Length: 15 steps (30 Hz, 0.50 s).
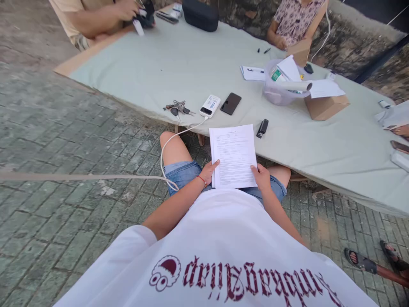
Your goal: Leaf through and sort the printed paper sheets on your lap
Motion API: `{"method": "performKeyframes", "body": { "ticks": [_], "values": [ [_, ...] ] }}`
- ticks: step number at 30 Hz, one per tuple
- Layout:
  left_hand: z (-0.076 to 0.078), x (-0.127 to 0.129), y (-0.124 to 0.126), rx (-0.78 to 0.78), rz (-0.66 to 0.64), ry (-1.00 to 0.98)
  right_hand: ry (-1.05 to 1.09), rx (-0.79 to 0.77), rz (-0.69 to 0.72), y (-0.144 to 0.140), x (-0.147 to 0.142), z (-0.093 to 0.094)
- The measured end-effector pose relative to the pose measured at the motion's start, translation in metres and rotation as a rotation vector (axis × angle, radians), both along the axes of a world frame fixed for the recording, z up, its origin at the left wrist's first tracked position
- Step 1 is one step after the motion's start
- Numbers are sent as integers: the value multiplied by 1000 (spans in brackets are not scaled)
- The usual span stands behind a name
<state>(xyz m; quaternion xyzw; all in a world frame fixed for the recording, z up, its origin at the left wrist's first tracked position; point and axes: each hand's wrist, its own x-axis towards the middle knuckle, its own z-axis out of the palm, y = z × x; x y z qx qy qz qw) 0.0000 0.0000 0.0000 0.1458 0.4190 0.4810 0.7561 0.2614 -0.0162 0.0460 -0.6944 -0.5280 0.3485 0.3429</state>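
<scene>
A stack of printed paper sheets (234,155) is held above my lap, its far edge near the table's front edge. My left hand (209,171) grips the stack's left side with the thumb on top; the other fingers are hidden underneath. On the opposite side, my right hand (261,175) pinches the right edge the same way. A black stapler (262,128) lies on the table just beyond the sheets' right corner. Beyond the sheets are a white power bank (210,106) with a cable plugged in, a dark phone (230,103) and a bunch of keys (179,108).
The cloth-covered table (191,64) spans the view. A translucent basin (277,94) with papers and a bottle stands beside a cardboard box (326,107). A black case (200,15) lies at the far edge. Other people sit around. A white cable (162,153) hangs past my left knee.
</scene>
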Motion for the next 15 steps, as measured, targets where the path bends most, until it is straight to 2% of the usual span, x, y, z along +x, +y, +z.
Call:
{"method": "performKeyframes", "body": {
  "ticks": [2, 5, 7, 11, 15],
  "values": [
    [0, 0, -1, 4, -9, -1, -90, -34, 8, 3, 3, -7],
    [-1, -1, -1, -9, -10, 0, -112, -67, -80, 11, 18, -15],
    [-1, -1, -1, -19, -7, -6, 33, -160, -78, 19, 28, -17],
    [2, 1, -1, -33, -24, -15, 510, -443, 102, 37, 32, -19],
    [8, 4, -2, -20, -103, 16, 813, -504, 182, 50, 12, -27]
  ]
}}
